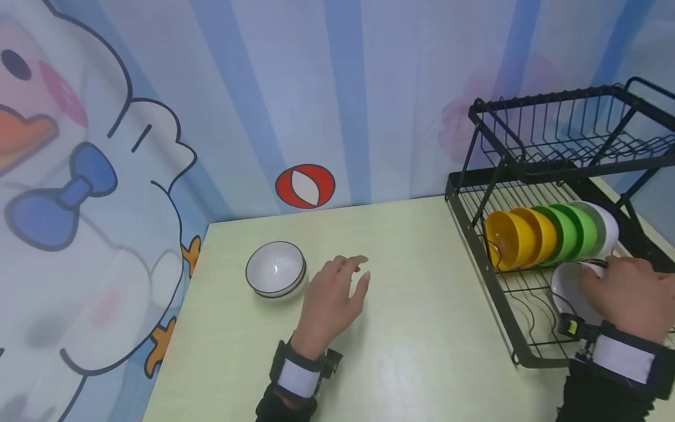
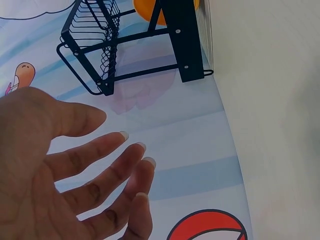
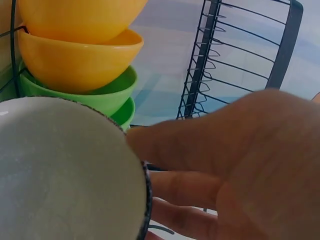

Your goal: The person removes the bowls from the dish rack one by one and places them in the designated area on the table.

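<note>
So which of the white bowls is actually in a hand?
The white bowl in the rack, gripped by the right hand; the white bowls on the table sit untouched.

Table (image 1: 411, 328) with bowls (image 1: 276, 270), rack (image 1: 532, 246)

The left hand (image 1: 332, 299) hovers palm down with its fingers (image 2: 107, 145) spread, straight and holding nothing, a banded wrist behind it, while the right hand (image 1: 630, 296), also banded at the wrist, reaches forward with thumb and fingers (image 3: 200, 187) curled in a grip.
</note>
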Demonstrator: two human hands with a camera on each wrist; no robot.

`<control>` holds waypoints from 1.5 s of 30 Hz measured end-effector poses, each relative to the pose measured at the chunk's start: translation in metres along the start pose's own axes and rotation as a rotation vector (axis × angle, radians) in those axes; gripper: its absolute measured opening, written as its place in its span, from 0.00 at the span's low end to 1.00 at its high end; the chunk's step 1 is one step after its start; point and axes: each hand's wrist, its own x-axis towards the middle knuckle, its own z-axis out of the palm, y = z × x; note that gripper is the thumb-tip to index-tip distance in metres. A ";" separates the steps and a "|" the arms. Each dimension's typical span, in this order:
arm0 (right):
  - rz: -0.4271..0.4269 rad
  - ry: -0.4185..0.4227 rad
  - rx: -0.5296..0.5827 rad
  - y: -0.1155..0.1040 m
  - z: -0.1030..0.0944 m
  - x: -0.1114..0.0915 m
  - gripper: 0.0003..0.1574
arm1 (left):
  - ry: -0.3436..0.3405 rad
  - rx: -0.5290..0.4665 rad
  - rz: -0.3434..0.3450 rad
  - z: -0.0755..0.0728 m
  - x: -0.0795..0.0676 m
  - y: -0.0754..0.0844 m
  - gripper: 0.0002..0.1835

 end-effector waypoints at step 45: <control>-0.195 -0.011 -0.036 -0.010 0.003 -0.008 0.18 | -0.020 0.003 0.043 0.002 0.000 0.002 0.16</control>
